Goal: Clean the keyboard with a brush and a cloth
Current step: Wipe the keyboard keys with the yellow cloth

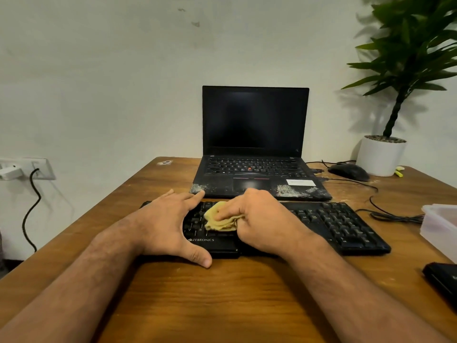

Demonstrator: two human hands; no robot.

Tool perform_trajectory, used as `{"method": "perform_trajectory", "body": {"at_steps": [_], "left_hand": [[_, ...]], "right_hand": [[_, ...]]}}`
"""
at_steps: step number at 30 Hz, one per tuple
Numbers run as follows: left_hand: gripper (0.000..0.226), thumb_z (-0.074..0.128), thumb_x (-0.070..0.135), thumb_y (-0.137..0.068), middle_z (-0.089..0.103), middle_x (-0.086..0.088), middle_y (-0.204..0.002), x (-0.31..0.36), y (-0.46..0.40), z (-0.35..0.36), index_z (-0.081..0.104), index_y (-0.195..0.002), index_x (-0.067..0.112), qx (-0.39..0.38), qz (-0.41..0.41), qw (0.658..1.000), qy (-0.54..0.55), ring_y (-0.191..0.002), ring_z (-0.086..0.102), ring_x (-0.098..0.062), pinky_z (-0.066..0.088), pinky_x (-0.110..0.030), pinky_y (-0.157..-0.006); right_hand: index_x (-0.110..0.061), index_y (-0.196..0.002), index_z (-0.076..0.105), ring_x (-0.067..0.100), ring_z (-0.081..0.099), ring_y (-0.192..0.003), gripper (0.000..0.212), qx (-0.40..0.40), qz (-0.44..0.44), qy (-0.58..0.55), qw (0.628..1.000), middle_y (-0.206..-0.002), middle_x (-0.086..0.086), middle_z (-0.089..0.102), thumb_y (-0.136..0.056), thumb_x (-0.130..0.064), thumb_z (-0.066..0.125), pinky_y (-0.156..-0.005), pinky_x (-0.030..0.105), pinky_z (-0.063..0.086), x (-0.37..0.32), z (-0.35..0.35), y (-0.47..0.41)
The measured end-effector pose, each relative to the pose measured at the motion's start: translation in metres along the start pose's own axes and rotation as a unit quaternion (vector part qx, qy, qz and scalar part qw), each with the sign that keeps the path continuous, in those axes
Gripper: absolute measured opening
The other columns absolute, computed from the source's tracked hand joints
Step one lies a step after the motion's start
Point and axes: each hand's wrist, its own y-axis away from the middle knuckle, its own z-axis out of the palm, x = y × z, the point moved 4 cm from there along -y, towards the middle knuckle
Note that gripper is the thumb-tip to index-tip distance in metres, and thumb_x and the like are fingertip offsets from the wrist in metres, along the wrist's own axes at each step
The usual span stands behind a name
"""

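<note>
A black keyboard [331,224] lies across the wooden table in front of me. My right hand [259,219] grips a crumpled yellow cloth [218,219] and presses it onto the keys left of the keyboard's middle. My left hand [168,224] lies spread over the keyboard's left end, fingers straight along the far edge and thumb at the near edge. No brush is visible.
An open black laptop [254,149] stands just behind the keyboard. A black mouse [348,170] and a white plant pot [380,155] sit at the back right. A translucent box [440,226] and a black object [442,278] are at the right edge. Cables [385,214] trail right of the keyboard.
</note>
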Motion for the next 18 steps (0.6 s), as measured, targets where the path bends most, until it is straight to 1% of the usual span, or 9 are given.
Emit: {"method": "perform_trajectory", "body": {"at_steps": [2, 5, 8, 9, 10, 12, 14, 16, 18], "left_hand": [[0.152, 0.058, 0.101, -0.034, 0.021, 0.015, -0.160, -0.001, 0.001, 0.000, 0.000, -0.158, 0.033, -0.004, -0.007, 1.000, 0.013, -0.150, 0.014, -0.020, 0.011, -0.047, -0.124], [0.150, 0.060, 0.099, -0.036, 0.020, 0.016, -0.159, 0.002, 0.004, -0.002, 0.000, -0.157, 0.035, -0.008, -0.005, 1.000, 0.020, -0.147, 0.018, -0.017, 0.017, -0.044, -0.123], [0.147, 0.063, 0.096, -0.038, 0.019, 0.015, -0.160, 0.004, 0.005, -0.003, -0.002, -0.157, 0.038, -0.005, -0.008, 1.000, 0.029, -0.148, 0.016, -0.019, 0.013, -0.041, -0.122], [0.147, 0.063, 0.097, -0.038, 0.019, 0.015, -0.160, 0.004, 0.006, -0.003, -0.003, -0.157, 0.039, -0.004, -0.007, 1.000, 0.028, -0.148, 0.017, -0.018, 0.014, -0.041, -0.122], [0.148, 0.061, 0.098, -0.037, 0.019, 0.015, -0.160, 0.004, 0.005, -0.003, -0.003, -0.156, 0.039, -0.003, -0.007, 1.000, 0.027, -0.147, 0.019, -0.017, 0.016, -0.041, -0.123], [0.149, 0.060, 0.099, -0.035, 0.018, 0.015, -0.161, 0.003, 0.005, -0.003, -0.003, -0.156, 0.039, -0.002, -0.008, 1.000, 0.025, -0.146, 0.019, -0.013, 0.019, -0.040, -0.122], [0.149, 0.059, 0.100, -0.035, 0.018, 0.016, -0.161, 0.002, 0.005, -0.002, -0.002, -0.157, 0.038, 0.001, -0.009, 1.000, 0.023, -0.146, 0.018, -0.012, 0.019, -0.040, -0.122], [0.149, 0.059, 0.100, -0.035, 0.018, 0.015, -0.161, 0.002, 0.005, -0.002, -0.002, -0.157, 0.037, 0.004, -0.006, 1.000, 0.019, -0.147, 0.018, -0.013, 0.019, -0.040, -0.122], [0.150, 0.058, 0.100, -0.035, 0.017, 0.014, -0.162, 0.002, 0.005, -0.002, -0.002, -0.157, 0.037, 0.003, -0.008, 1.000, 0.018, -0.148, 0.016, -0.014, 0.017, -0.039, -0.122]], "right_hand": [[-0.045, -0.122, 0.068, 0.021, 0.054, -0.111, 0.061, 0.034, 0.063, 0.035, 0.997, -0.119, 0.006, 0.062, -0.081, -0.007, 0.045, -0.104, 0.032, 0.046, 0.013, -0.005, -0.007], [-0.034, -0.125, 0.070, 0.020, 0.052, -0.118, 0.058, 0.046, 0.101, 0.039, 0.993, -0.124, 0.008, 0.066, -0.082, -0.002, 0.048, -0.105, 0.033, 0.045, 0.022, -0.014, -0.006], [-0.033, -0.103, 0.080, 0.016, 0.065, -0.098, 0.054, 0.031, 0.089, -0.011, 0.996, -0.115, 0.002, 0.074, -0.074, 0.000, 0.048, -0.090, 0.025, 0.054, 0.015, -0.014, 0.002], [-0.033, -0.094, 0.081, 0.014, 0.067, -0.091, 0.052, 0.018, 0.081, -0.034, 0.996, -0.112, 0.000, 0.075, -0.071, -0.001, 0.048, -0.085, 0.025, 0.057, 0.012, -0.013, 0.004], [-0.034, -0.086, 0.081, 0.015, 0.067, -0.087, 0.051, 0.003, 0.071, -0.056, 0.996, -0.107, -0.001, 0.076, -0.068, -0.002, 0.047, -0.081, 0.030, 0.060, 0.010, -0.012, 0.006], [-0.039, -0.075, 0.079, 0.027, 0.068, -0.080, 0.052, -0.017, 0.041, -0.086, 0.995, -0.091, -0.001, 0.077, -0.060, -0.006, 0.042, -0.071, 0.041, 0.062, 0.003, -0.012, 0.008], [-0.041, -0.069, 0.078, 0.036, 0.068, -0.078, 0.052, -0.016, 0.013, -0.105, 0.994, -0.078, 0.001, 0.077, -0.055, -0.010, 0.039, -0.064, 0.045, 0.060, 0.001, -0.012, 0.008], [-0.038, -0.075, 0.080, 0.026, 0.070, -0.084, 0.051, 0.011, -0.003, -0.113, 0.994, -0.085, -0.001, 0.078, -0.060, -0.007, 0.042, -0.074, 0.041, 0.061, 0.002, -0.013, 0.007], [-0.037, -0.097, 0.081, 0.007, 0.064, -0.102, 0.057, -0.004, -0.013, -0.068, 0.998, -0.107, -0.008, 0.077, -0.068, -0.001, 0.047, -0.091, 0.027, 0.056, 0.002, -0.010, 0.007]]}}
